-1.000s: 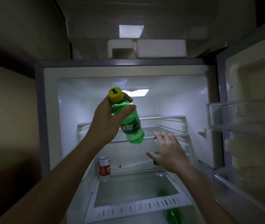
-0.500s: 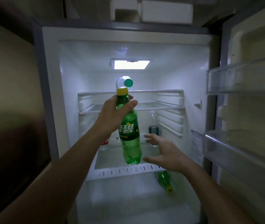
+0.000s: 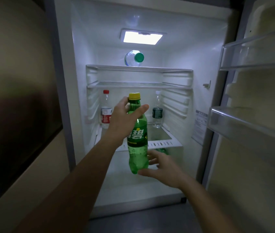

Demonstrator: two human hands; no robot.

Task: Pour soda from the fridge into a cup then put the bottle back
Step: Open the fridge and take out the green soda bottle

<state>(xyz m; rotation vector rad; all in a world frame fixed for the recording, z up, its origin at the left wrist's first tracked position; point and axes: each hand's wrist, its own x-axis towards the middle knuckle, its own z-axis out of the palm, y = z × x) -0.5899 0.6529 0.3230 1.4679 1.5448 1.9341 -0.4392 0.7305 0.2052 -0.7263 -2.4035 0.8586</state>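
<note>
Step in hand, prob. the opening one: soda bottle is out in front of the open fridge, cap on, no cup in view. Could also be the put-back leg; can't tell from fill level alone, though the bottle looks mostly full.

Left hand grips the bottle's neck and shoulder, thumb across the front just under the yellow cap, fingers curled round the back. Bottle hangs upright below that grip, label facing the camera. Right hand is spread, fingers relaxed, at the bottle's base; thumb looks to touch the bottom edge, not closed on it.

Behind the grip, on the shelf: a red-cap bottle to its left, a clear bottle w/ dark label to its right. Above, on the top shelf, a water bottle lying on its side, green cap toward the camera. Another green bottle shows dimly behind the right hand, lower compartment.

Next move, my guess: bring the bottle clear of the fridge, find the cup, twist the cap off w/ the right hand while the left steadies. Fizzy, so open slowly.

Vs 0.5 s ago: bottle has dropped lower against the fridge interior, still upright; a sec ago it was tilted. Right hand has moved under the base from beside it. View has tipped down, more floor in view.
</note>
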